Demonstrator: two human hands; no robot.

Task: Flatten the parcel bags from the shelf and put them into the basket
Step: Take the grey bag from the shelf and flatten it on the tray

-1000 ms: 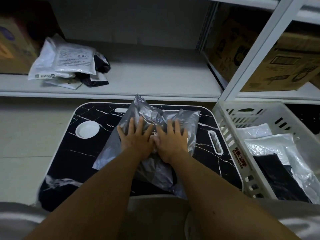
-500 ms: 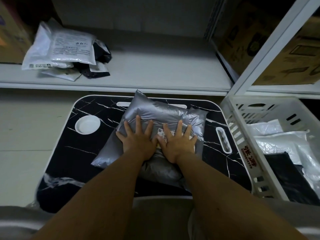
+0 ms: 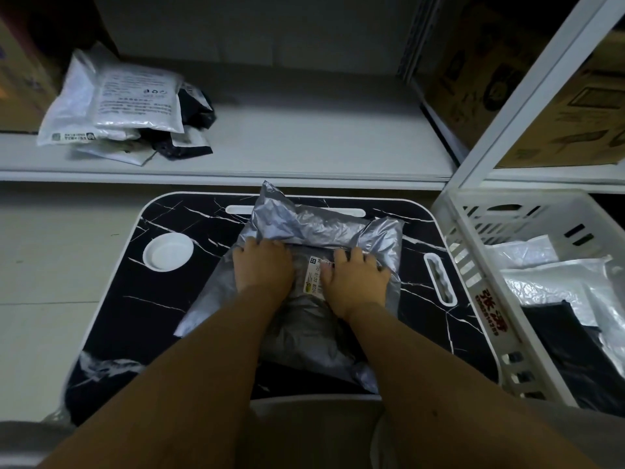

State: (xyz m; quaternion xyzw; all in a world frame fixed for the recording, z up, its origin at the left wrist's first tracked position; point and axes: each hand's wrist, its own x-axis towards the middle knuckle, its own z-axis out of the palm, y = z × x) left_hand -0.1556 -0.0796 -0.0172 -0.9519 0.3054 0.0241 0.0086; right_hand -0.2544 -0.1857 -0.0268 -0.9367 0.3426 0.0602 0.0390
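Lying on the black marbled surface (image 3: 115,313), the grey parcel bag (image 3: 314,228) is gripped by both hands: left hand (image 3: 263,265) and right hand (image 3: 356,279), fingers curled into its folded top. White basket (image 3: 473,265) just right; more bags (image 3: 118,106) on the shelf (image 3: 304,143).

At frame centre both hands, the left hand (image 3: 262,265) and the right hand (image 3: 356,277), press on a crumpled grey parcel bag (image 3: 314,228) lying on a black marbled tray table (image 3: 135,299), fingers seemingly curled over a fold, with the white basket (image 3: 473,265) at right and more bags (image 3: 115,106) on the shelf (image 3: 304,147) at upper left.
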